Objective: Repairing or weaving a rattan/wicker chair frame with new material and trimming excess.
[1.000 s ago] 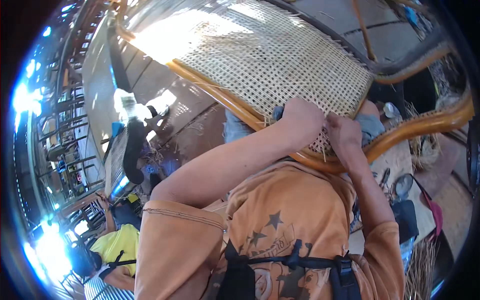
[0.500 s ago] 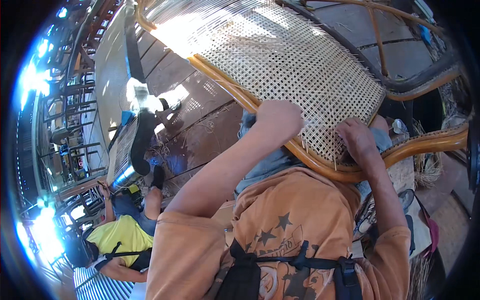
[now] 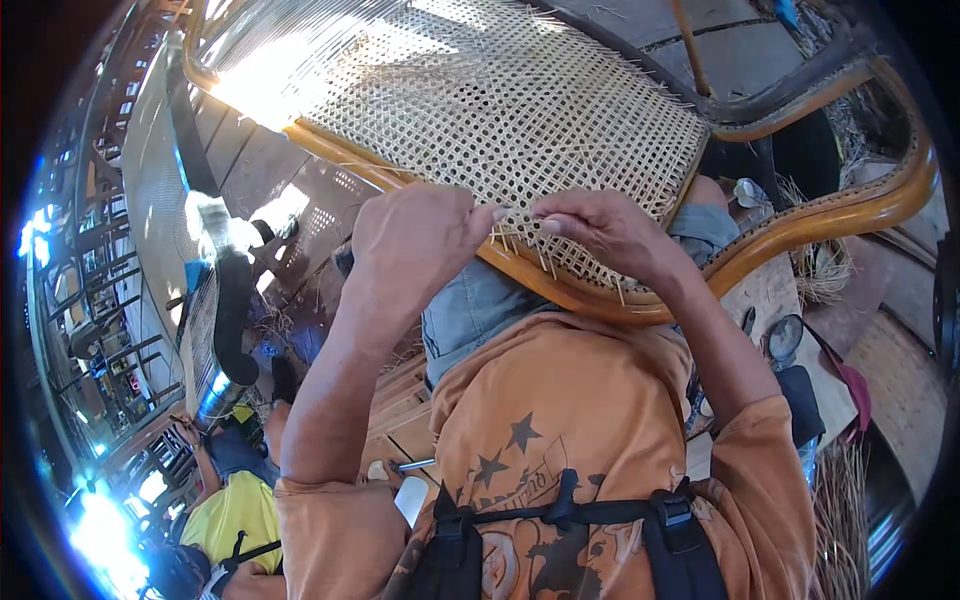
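Note:
A woven cane panel (image 3: 480, 110) in a curved, honey-coloured wooden chair frame (image 3: 570, 290) lies over my lap. Loose strand ends stick out along its near edge. My left hand (image 3: 415, 240) is closed above the frame's left rail, thumb and forefinger pinched toward the weave. Facing it a short gap away, my right hand (image 3: 605, 230) also pinches, its fingertips over the panel's near part. Whatever the fingertips hold is too thin to make out.
On the left stands another dark frame with cane (image 3: 225, 310). A person in a yellow top (image 3: 235, 515) works at lower left. To the right are a round tin-like object (image 3: 783, 338) and a bundle of dry strands (image 3: 845, 510). The chair frame's curved arm (image 3: 850, 215) juts right.
My left hand has pulled back and left, off the weave. My right hand has moved left from the panel's right corner toward it, and the view has shifted.

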Demonstrator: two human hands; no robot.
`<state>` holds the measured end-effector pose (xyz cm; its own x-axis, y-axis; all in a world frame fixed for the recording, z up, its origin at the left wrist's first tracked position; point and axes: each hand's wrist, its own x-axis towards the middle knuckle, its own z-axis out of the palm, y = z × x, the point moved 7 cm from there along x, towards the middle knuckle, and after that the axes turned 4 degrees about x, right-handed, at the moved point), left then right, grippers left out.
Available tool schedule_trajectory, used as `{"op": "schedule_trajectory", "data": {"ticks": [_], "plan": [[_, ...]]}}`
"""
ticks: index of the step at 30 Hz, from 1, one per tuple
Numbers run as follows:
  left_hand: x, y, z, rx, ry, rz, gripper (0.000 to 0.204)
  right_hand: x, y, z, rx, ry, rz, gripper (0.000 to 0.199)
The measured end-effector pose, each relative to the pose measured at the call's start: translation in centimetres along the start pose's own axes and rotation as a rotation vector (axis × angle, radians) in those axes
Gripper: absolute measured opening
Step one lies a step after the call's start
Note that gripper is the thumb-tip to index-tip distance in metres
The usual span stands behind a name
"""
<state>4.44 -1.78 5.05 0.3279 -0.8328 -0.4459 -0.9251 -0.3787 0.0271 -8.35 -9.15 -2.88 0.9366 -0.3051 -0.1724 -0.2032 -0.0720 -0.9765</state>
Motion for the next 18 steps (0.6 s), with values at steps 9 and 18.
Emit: {"op": "schedule_trajectory", "data": {"ticks": [9, 18], "plan": [[5.7, 6.9, 6.3, 0.071, -0.153, 0.269, 0.021, -4.6, 6.6, -5.2, -0.328, 0.241, 0.432, 0.018], [6.8, 9.9, 6.3, 0.215, -0.248, 0.4, 0.016, -4.1, 5.7, -4.6, -0.471, 0.226, 0.435, 0.02]]}}
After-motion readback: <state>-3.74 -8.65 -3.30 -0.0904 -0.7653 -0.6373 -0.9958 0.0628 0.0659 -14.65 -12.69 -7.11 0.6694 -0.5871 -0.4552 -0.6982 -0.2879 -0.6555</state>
